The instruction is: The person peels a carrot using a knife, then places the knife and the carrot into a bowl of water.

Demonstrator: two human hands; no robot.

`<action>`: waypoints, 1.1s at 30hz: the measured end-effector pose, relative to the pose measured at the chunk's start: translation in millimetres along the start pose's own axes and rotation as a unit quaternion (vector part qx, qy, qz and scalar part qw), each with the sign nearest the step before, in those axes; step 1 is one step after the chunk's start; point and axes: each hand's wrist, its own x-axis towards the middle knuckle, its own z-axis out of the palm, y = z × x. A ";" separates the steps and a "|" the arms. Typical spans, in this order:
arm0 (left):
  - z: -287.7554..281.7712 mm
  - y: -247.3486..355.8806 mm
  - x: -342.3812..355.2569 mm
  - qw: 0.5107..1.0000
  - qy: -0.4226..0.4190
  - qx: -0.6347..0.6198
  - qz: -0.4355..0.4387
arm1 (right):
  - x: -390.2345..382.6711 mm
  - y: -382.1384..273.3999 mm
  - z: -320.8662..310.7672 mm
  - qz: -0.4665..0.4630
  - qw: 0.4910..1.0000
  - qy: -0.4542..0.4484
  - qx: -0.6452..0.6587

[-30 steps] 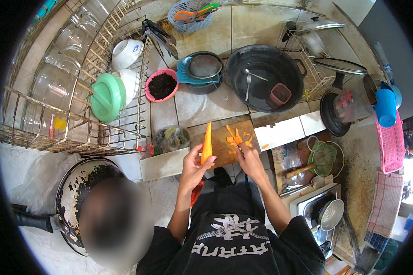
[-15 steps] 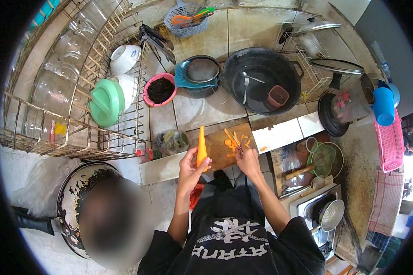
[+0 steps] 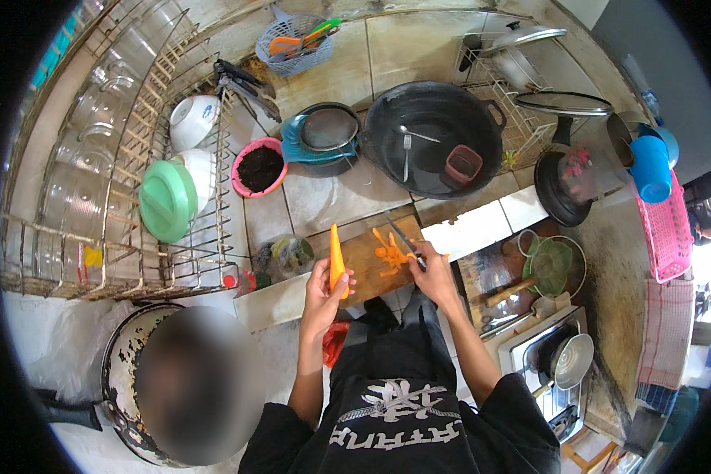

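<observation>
In my left hand (image 3: pixel 321 294) I hold a peeled orange carrot (image 3: pixel 337 261), its narrow tip pointing up and away from me. My right hand (image 3: pixel 434 276) grips a knife (image 3: pixel 403 234), with the blade slanting up to the left, apart from the carrot. Below the blade, carrot pieces (image 3: pixel 388 254) lie in a loose heap on a wooden cutting board (image 3: pixel 359 246). The knife's handle is mostly hidden by my fingers.
A large black basin (image 3: pixel 395 170) holds a fork, a spoon and a small reddish container. Left of it sit a pink bowl (image 3: pixel 279 188) of dark material and a wire dish rack (image 3: pixel 126 272). A stove (image 3: pixel 521 359) with a small pan stands at the right.
My right hand has drawn slightly away from the carrot pieces, and the knife blade now tilts further left. The pieces sit closer together. The carrot stays in my left hand; the whole view has shifted.
</observation>
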 end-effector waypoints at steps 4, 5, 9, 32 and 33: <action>6.0 -4.0 10.0 1.000 -0.011 0.009 -0.014 | 0.3 21.3 -31.2 0.037 0.999 0.034 -0.018; 8.9 -4.5 12.9 1.000 -0.019 0.010 -0.018 | -1.4 28.7 -38.6 0.041 0.997 0.051 -0.033; 24.1 -9.1 24.7 0.998 -0.039 0.019 -0.035 | 2.6 56.8 -58.2 0.001 0.991 0.079 -0.105; 107.9 -9.8 98.4 0.995 -0.062 0.031 -0.067 | 65.4 115.5 -69.5 -0.079 0.972 -0.018 -0.222; 109.3 -11.6 100.7 0.996 -0.059 0.029 -0.067 | 67.9 115.7 -70.4 -0.083 0.971 -0.025 -0.221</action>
